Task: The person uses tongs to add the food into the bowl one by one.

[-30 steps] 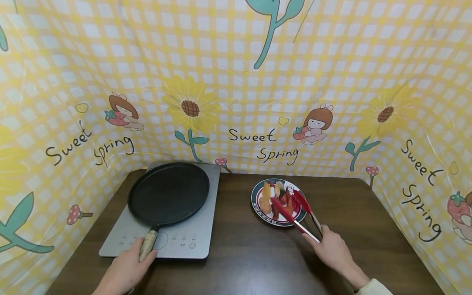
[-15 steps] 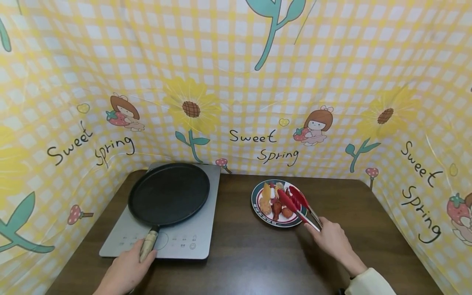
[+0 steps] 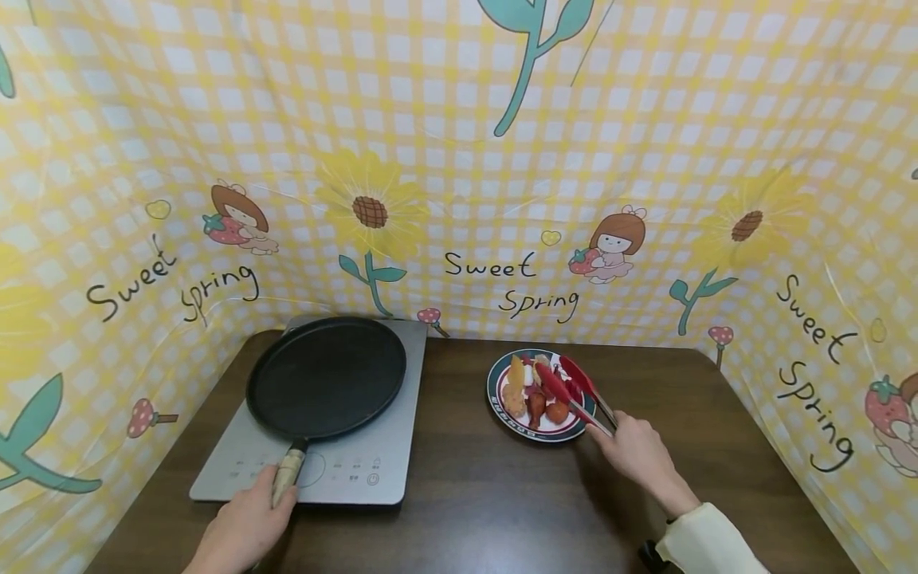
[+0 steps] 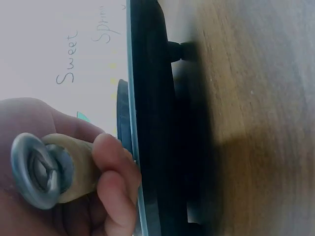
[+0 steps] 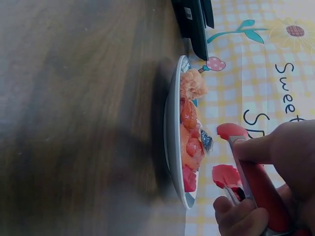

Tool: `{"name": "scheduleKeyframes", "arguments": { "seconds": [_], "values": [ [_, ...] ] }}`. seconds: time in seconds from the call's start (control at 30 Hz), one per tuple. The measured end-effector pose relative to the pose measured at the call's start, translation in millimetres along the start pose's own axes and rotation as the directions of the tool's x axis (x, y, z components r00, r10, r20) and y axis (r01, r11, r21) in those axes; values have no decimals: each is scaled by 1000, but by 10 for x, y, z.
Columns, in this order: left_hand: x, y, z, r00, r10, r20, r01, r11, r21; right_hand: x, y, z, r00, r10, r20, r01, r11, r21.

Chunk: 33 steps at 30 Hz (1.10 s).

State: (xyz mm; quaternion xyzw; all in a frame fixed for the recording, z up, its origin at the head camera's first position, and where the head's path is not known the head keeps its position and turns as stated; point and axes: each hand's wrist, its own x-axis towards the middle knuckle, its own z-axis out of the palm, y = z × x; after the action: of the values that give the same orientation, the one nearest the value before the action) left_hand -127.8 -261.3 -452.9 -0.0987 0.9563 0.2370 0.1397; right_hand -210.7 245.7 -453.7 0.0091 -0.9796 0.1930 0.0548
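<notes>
My left hand (image 3: 247,518) grips the pale handle (image 3: 288,477) of a black flat pan (image 3: 326,375). The pan sits on a silver induction cooker (image 3: 390,466). My right hand (image 3: 638,454) holds red-tipped tongs (image 3: 566,395) with their two arms apart. Their tips hang over the right half of a dark-rimmed plate (image 3: 496,402). On it lie a brown drumstick (image 3: 535,408), a fried piece (image 3: 513,399), a round orange-brown piece (image 3: 556,411) and other food, partly hidden by the tongs. In the right wrist view the red tips (image 5: 230,131) stand apart from the food.
A brown wooden table (image 3: 466,510) carries everything. Yellow checked cloth (image 3: 459,183) with printed flowers rises behind and at both sides. The cooker's front edge overhangs the table on short feet, shown in the left wrist view (image 4: 172,51).
The tongs have drawn back toward the plate's right rim, and their arms have come closer together. The drumstick and round piece are now uncovered. The left hand and pan stay in place.
</notes>
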Motion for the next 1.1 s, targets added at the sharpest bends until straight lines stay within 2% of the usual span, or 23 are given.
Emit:
{"name": "scheduleKeyframes", "arguments": {
  "seconds": [0.17,0.37,0.6,1.1],
  "values": [
    [-5,-3,16,1000,9,-16,-9,1000,-6,78,-24,3,998,26,54,-26,1000,-8],
    [-1,-31,47,1000,7,-11,-7,1000,-20,156,-61,0,998,16,68,-16,1000,-11],
    [4,-32,54,1000,-1,-30,0,1000,-24,225,-123,-9,991,42,127,-44,999,12],
    [29,-44,64,999,6,-33,-7,999,-44,295,-284,-60,978,97,185,-90,995,-45]
  ]
}}
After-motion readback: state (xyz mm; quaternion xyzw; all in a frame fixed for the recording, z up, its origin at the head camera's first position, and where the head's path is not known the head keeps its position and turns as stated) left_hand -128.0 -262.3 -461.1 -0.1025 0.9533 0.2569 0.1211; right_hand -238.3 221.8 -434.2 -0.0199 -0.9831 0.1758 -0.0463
